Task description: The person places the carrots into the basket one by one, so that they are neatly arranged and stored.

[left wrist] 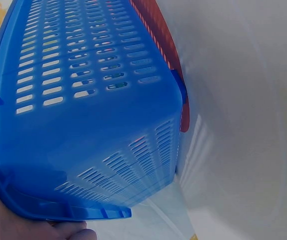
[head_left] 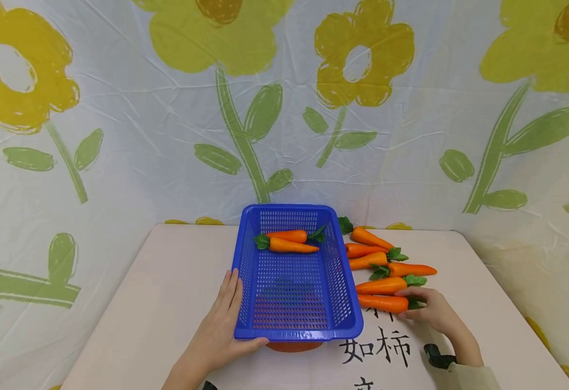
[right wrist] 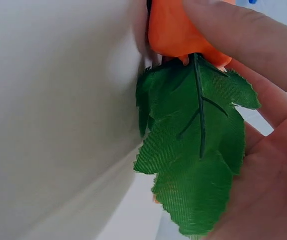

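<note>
A blue plastic basket [head_left: 284, 334] with slotted walls has two orange carrots, one a carrot [head_left: 294, 245] with green leaves, lying toward its far end. My left hand [head_left: 221, 319] rests at its near left corner, straight fingers along the left rim and thumb along the front rim. In the left wrist view the basket's outer wall [left wrist: 83, 135] fills much of the picture. My right hand [head_left: 432, 311] pinches the leafy end of the nearest carrot [head_left: 381, 303] beside the basket. In the right wrist view the thumb lies on that carrot [right wrist: 171, 30], its green leaf [right wrist: 193, 125] hanging toward the palm.
Several more carrots [head_left: 413, 269] lie in a row right of the basket. Beneath the basket shows a reddish-brown round-edged thing [head_left: 294, 346], mostly hidden. Black written characters [head_left: 393, 346] mark the pale tabletop [head_left: 167, 281]. A flower-printed cloth [head_left: 167, 135] hangs behind the table.
</note>
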The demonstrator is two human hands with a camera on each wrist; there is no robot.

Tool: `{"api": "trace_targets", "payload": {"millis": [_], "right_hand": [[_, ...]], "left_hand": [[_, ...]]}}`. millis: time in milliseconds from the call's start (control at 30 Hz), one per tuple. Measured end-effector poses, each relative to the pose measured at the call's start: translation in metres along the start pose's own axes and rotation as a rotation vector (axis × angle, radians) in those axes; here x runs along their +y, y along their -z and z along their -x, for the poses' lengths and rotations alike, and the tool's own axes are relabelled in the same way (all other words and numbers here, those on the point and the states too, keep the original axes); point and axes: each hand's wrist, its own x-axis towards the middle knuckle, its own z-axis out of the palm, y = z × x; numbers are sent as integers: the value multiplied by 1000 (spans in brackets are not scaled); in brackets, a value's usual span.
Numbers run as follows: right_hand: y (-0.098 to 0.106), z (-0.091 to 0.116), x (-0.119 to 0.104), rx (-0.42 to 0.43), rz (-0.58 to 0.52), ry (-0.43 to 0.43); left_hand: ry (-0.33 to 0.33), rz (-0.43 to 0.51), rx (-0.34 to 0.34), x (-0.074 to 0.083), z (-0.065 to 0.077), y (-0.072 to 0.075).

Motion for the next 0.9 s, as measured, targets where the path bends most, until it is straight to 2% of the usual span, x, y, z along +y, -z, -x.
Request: {"api": "trace_targets", "payload": {"millis": [567,900], "right_hand": [[7,1,-4,20,-5,0],[13,2,-8,96,85,73]], "left_hand": [[2,16,-9,0,0,1],[6,13,-16,0,0,1]]}}
